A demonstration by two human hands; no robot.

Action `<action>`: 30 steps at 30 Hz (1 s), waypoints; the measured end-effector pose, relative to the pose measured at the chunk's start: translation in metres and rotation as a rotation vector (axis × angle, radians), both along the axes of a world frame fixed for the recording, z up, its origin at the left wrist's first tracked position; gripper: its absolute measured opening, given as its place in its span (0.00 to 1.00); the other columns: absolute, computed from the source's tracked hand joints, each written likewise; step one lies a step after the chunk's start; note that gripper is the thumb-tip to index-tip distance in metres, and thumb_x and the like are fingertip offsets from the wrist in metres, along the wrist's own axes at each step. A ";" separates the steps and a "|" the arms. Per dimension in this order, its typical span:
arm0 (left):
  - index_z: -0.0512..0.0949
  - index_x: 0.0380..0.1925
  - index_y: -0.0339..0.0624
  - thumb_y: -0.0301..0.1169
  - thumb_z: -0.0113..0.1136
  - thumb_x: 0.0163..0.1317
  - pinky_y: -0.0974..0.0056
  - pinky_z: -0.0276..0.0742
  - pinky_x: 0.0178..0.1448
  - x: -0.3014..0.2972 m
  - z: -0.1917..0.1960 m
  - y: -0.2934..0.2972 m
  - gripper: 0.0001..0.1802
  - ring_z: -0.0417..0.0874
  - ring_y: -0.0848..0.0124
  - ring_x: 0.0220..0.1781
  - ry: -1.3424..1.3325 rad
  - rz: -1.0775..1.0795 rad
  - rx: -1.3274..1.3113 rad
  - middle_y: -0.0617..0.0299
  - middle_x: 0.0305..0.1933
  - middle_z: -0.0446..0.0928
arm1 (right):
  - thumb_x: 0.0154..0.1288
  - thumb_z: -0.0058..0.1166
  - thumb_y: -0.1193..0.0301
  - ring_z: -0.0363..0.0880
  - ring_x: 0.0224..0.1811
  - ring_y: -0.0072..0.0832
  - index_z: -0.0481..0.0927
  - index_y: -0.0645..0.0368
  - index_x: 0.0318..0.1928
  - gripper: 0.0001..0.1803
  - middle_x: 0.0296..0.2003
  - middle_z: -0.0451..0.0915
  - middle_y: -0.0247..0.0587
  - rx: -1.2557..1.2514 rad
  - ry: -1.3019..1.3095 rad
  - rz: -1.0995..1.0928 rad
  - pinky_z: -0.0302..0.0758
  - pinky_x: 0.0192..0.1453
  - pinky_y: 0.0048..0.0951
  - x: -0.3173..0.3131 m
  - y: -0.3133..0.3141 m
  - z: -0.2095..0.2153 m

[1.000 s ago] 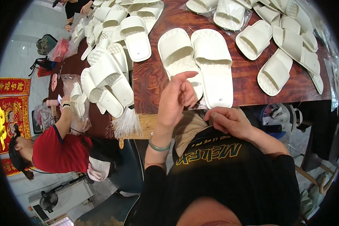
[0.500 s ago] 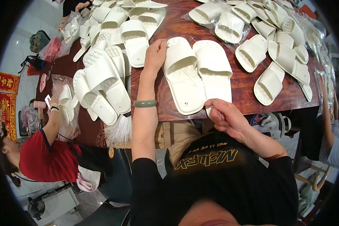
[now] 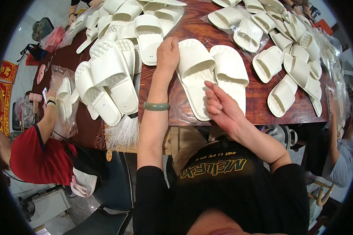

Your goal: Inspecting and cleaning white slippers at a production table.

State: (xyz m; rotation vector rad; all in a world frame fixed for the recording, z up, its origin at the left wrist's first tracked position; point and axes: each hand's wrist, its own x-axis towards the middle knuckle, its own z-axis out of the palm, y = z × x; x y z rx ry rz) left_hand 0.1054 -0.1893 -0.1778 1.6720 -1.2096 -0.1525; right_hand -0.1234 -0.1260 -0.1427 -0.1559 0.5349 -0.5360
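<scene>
While both forearms reach up from the lower edge onto the reddish-brown wooden table (image 3: 259,94), the left hand (image 3: 168,53) lies knuckles-up with its fingers curled down over the outer edge of a white moulded foam slide sandal (image 3: 195,74), pressing or gripping its strap end; how tightly it closes cannot be told. The right hand (image 3: 219,105) is loosely open, its fingers bent and slightly spread, the fingertips resting on the heel part of that same sandal, holding nothing. This sandal lies toe-up at about twelve o'clock from the person's chest, near the table's front edge, and its matching white slide sandal (image 3: 230,76) sits just beside it at three o'clock, touching along the side. A pale green bangle (image 3: 156,106) circles the left wrist. At nine o'clock from the left hand a heap of white slide sandals (image 3: 110,74) overlaps itself, and at two o'clock from the right hand more white sandals in clear plastic bags (image 3: 286,47) are scattered. At the far left, a person in a red shirt (image 3: 29,156) holds a bagged sandal (image 3: 64,98).
</scene>
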 end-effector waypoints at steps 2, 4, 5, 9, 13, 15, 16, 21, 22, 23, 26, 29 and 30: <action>0.78 0.34 0.33 0.38 0.47 0.65 0.61 0.72 0.39 0.001 0.000 0.000 0.18 0.80 0.59 0.32 -0.039 0.052 0.007 0.48 0.29 0.79 | 0.70 0.41 0.70 0.52 0.17 0.15 0.64 0.62 0.52 0.13 0.26 0.67 0.31 -0.030 -0.065 -0.007 0.53 0.20 0.18 0.018 -0.007 -0.007; 0.78 0.33 0.33 0.39 0.47 0.65 0.60 0.72 0.39 0.002 0.001 0.002 0.19 0.80 0.57 0.32 -0.081 0.110 0.010 0.47 0.29 0.79 | 0.71 0.41 0.71 0.53 0.17 0.16 0.64 0.61 0.51 0.12 0.26 0.66 0.31 0.030 -0.065 -0.015 0.54 0.20 0.18 0.033 -0.015 -0.012; 0.78 0.31 0.33 0.41 0.46 0.66 0.58 0.71 0.40 0.003 0.002 0.003 0.21 0.80 0.55 0.33 -0.099 0.128 0.039 0.47 0.29 0.79 | 0.71 0.40 0.71 0.53 0.17 0.16 0.65 0.61 0.49 0.10 0.25 0.66 0.32 0.060 -0.056 -0.031 0.53 0.20 0.18 0.039 -0.019 -0.013; 0.80 0.25 0.34 0.47 0.42 0.66 0.56 0.72 0.41 0.003 0.007 0.006 0.27 0.80 0.51 0.34 -0.083 0.120 0.184 0.45 0.27 0.79 | 0.71 0.39 0.71 0.52 0.17 0.17 0.68 0.60 0.44 0.07 0.22 0.66 0.32 0.089 -0.007 -0.025 0.52 0.18 0.18 0.053 -0.035 -0.015; 0.82 0.26 0.35 0.51 0.43 0.64 0.57 0.72 0.42 0.000 0.011 0.006 0.30 0.81 0.51 0.34 -0.084 0.072 0.273 0.44 0.26 0.79 | 0.71 0.38 0.70 0.52 0.17 0.17 0.67 0.59 0.42 0.07 0.22 0.65 0.32 0.124 -0.069 0.008 0.52 0.17 0.18 0.059 -0.044 -0.019; 0.82 0.27 0.34 0.52 0.46 0.62 0.60 0.73 0.40 -0.002 0.012 0.007 0.30 0.81 0.56 0.30 -0.022 0.023 0.309 0.47 0.24 0.79 | 0.72 0.36 0.70 0.52 0.17 0.17 0.65 0.58 0.38 0.06 0.22 0.64 0.31 0.137 -0.004 0.047 0.50 0.16 0.17 0.061 -0.046 -0.022; 0.82 0.27 0.34 0.52 0.46 0.62 0.60 0.73 0.40 -0.002 0.012 0.006 0.30 0.81 0.56 0.30 -0.024 0.007 0.281 0.47 0.24 0.79 | 0.72 0.36 0.70 0.52 0.17 0.17 0.65 0.58 0.38 0.06 0.22 0.64 0.31 0.126 -0.048 0.047 0.50 0.16 0.17 0.062 -0.047 -0.023; 0.81 0.28 0.32 0.47 0.52 0.61 0.66 0.72 0.36 -0.003 0.009 0.003 0.25 0.79 0.69 0.27 -0.038 -0.061 0.419 0.54 0.21 0.78 | 0.71 0.34 0.71 0.51 0.17 0.15 0.60 0.54 0.31 0.08 0.22 0.61 0.30 0.102 -0.009 0.120 0.47 0.15 0.15 0.065 -0.050 -0.021; 0.81 0.28 0.32 0.47 0.52 0.61 0.66 0.72 0.36 -0.001 0.008 0.003 0.25 0.79 0.69 0.27 -0.042 -0.064 0.422 0.54 0.21 0.78 | 0.71 0.34 0.71 0.51 0.17 0.15 0.60 0.54 0.31 0.08 0.22 0.61 0.30 0.098 -0.024 0.110 0.47 0.15 0.15 0.065 -0.050 -0.019; 0.81 0.30 0.32 0.44 0.53 0.60 0.68 0.72 0.36 0.001 0.007 0.003 0.22 0.79 0.72 0.28 0.040 -0.142 0.408 0.57 0.23 0.79 | 0.71 0.34 0.71 0.51 0.17 0.15 0.60 0.54 0.31 0.08 0.22 0.61 0.29 0.090 -0.006 0.119 0.47 0.14 0.15 0.066 -0.051 -0.018; 0.81 0.32 0.36 0.42 0.55 0.59 0.67 0.73 0.38 0.006 0.000 0.003 0.18 0.79 0.73 0.29 0.261 -0.290 0.266 0.58 0.27 0.81 | 0.70 0.33 0.72 0.51 0.16 0.14 0.60 0.54 0.31 0.08 0.21 0.60 0.28 0.090 0.033 0.145 0.45 0.13 0.15 0.068 -0.055 -0.016; 0.81 0.35 0.36 0.39 0.55 0.59 0.67 0.74 0.39 0.007 -0.008 -0.001 0.16 0.79 0.75 0.31 0.425 -0.389 0.173 0.60 0.30 0.81 | 0.70 0.34 0.72 0.50 0.16 0.14 0.61 0.54 0.31 0.08 0.21 0.61 0.27 0.074 0.044 0.194 0.45 0.13 0.14 0.069 -0.059 -0.022; 0.80 0.39 0.33 0.35 0.56 0.60 0.70 0.74 0.37 0.006 -0.010 -0.003 0.15 0.77 0.79 0.33 0.458 -0.395 0.230 0.65 0.32 0.80 | 0.70 0.35 0.72 0.50 0.15 0.13 0.61 0.54 0.30 0.08 0.21 0.61 0.26 0.047 0.000 0.253 0.44 0.13 0.14 0.069 -0.061 -0.026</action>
